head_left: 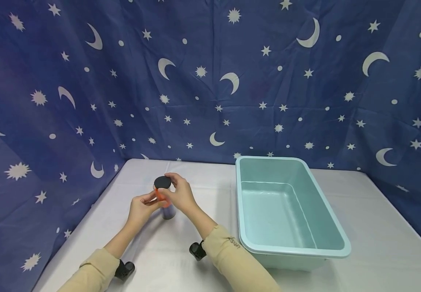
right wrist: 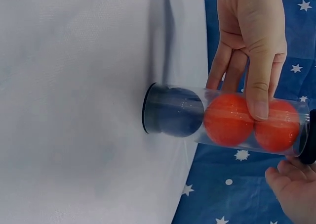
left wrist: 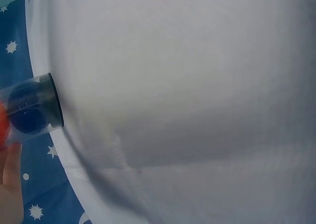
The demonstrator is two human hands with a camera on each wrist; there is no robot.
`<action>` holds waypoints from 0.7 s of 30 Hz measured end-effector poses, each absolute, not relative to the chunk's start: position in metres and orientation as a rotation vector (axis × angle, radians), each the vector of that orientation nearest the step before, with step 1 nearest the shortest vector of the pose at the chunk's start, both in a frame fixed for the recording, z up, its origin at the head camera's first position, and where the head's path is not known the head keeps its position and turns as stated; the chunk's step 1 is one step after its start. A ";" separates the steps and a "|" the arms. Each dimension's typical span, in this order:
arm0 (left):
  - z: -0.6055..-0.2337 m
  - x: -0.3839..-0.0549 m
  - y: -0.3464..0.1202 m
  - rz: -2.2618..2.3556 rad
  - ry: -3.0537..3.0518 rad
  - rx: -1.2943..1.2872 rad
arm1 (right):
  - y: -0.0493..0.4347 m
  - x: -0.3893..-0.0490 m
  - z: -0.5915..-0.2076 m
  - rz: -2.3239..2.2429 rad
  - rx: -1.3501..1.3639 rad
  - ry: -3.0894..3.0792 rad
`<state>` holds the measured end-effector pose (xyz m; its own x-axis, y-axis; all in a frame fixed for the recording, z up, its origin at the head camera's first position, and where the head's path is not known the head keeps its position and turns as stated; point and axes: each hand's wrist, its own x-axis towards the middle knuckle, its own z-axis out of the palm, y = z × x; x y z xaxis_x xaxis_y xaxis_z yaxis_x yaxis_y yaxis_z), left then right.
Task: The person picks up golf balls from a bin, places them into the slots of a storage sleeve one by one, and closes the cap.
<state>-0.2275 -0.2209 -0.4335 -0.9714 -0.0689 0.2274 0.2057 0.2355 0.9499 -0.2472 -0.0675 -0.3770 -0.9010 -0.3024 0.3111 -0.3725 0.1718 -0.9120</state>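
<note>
— Where is the tube right now, and what have your hands got?

— The clear tube (right wrist: 224, 117) stands upright on the white desk (head_left: 181, 263), left of the teal bin (head_left: 336, 227). Your left hand (head_left: 142, 207) wraps the middle of its wall, thumb across the two orange balls (right wrist: 249, 122). Your right hand (head_left: 181, 194) pinches the black lid (head_left: 162, 182) at the top with its fingertips.

— How will it handle?

— Light, I'd judge: thin plastic holding three small balls, the dark blue ball (right wrist: 180, 112) lowest. The wall looks smooth and probably slick, and may flex if you squeeze hard.

— So where do you take hold?

— Keep your left hand around the middle, firm but not crushing, near the black base cap (right wrist: 148, 109) if it wobbles. Grip the lid by its rim. A tall, narrow tube tips easily, and loose balls would roll across the desk.
</note>
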 end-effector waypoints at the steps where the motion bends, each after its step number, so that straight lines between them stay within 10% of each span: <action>1: -0.434 -0.227 -0.221 -1.813 -2.284 -0.131 | -0.068 -0.248 -0.377 1.860 0.681 -2.372; 21: -0.433 -0.226 -0.221 -1.771 -2.330 -0.099 | -0.071 -0.262 -0.329 0.954 0.793 -2.920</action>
<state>-0.2264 -0.2212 -0.4335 -0.9752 -0.0747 0.2086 0.1809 0.2746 0.9444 -0.2615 -0.0706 -0.3293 -0.8745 -0.4696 0.1215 -0.4507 0.6942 -0.5611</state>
